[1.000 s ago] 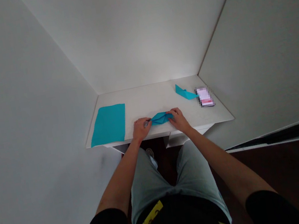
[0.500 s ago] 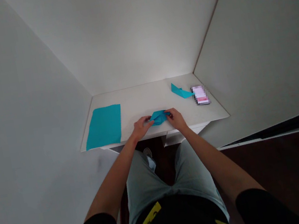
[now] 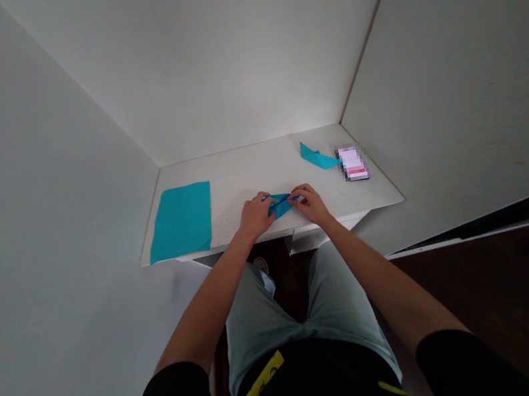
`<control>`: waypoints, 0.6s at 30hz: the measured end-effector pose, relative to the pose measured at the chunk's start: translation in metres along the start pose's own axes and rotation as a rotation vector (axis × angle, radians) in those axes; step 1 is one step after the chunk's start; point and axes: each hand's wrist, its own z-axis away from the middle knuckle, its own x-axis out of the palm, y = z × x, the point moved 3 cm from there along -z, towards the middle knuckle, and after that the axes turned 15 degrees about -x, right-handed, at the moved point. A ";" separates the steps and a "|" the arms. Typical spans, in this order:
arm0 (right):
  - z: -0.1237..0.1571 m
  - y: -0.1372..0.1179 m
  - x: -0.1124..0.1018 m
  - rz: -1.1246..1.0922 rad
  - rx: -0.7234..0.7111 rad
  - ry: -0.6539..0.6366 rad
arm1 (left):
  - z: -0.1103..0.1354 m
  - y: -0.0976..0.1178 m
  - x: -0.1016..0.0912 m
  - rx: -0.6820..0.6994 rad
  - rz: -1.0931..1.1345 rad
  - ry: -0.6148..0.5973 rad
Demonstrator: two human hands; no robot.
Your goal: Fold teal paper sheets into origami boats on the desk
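Here, the person's two bare hands meet over a small folded piece of turquoise paper (image 3: 280, 203) lying on a white table (image 3: 250, 173), close to the table's near edge and roughly midway along it. The left hand (image 3: 255, 216) rests on the left end of the folded piece, its fingers curled down onto the paper and pinching or pressing it; the exact grip is too small to resolve. The right hand (image 3: 310, 202) covers the right end in the same manner, fingers bent and closed down on the paper. Only a narrow strip of the folded piece shows between the two hands, which lie just beside one another. Both forearms reach forward from the lower part of the view, bare below dark sleeves.

A flat, unfolded turquoise sheet (image 3: 181, 220) lies on the left part of the table, well apart from the hands, its near corner reaching the table's front edge. Toward the far right of the table sits a second folded turquoise piece (image 3: 317, 158), with one pointed corner raised. Touching or just beside it, to the right, lies a small flat object (image 3: 353, 164) whose surface is blurred beyond reading. White walls enclose the table on the left, back and right. Below the table the person's legs in pale shorts are visible above a dark floor.
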 end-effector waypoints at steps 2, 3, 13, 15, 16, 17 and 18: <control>0.000 0.001 -0.002 0.005 0.009 0.025 | -0.003 -0.002 -0.003 -0.024 -0.003 -0.004; 0.000 0.001 -0.002 0.009 0.011 0.037 | -0.006 -0.002 -0.005 -0.046 -0.003 0.002; 0.001 0.003 -0.009 -0.018 0.062 0.228 | -0.025 0.014 -0.017 -0.135 -0.145 -0.130; 0.002 0.008 -0.010 -0.039 0.110 0.275 | -0.022 0.014 -0.017 -0.130 -0.160 -0.163; 0.002 0.010 -0.011 -0.056 0.134 0.295 | -0.020 0.014 -0.017 -0.129 -0.163 -0.175; 0.003 0.012 -0.011 -0.074 0.151 0.311 | -0.018 0.013 -0.016 -0.127 -0.163 -0.184; 0.003 0.014 -0.010 -0.090 0.161 0.323 | -0.016 0.011 -0.015 -0.124 -0.158 -0.185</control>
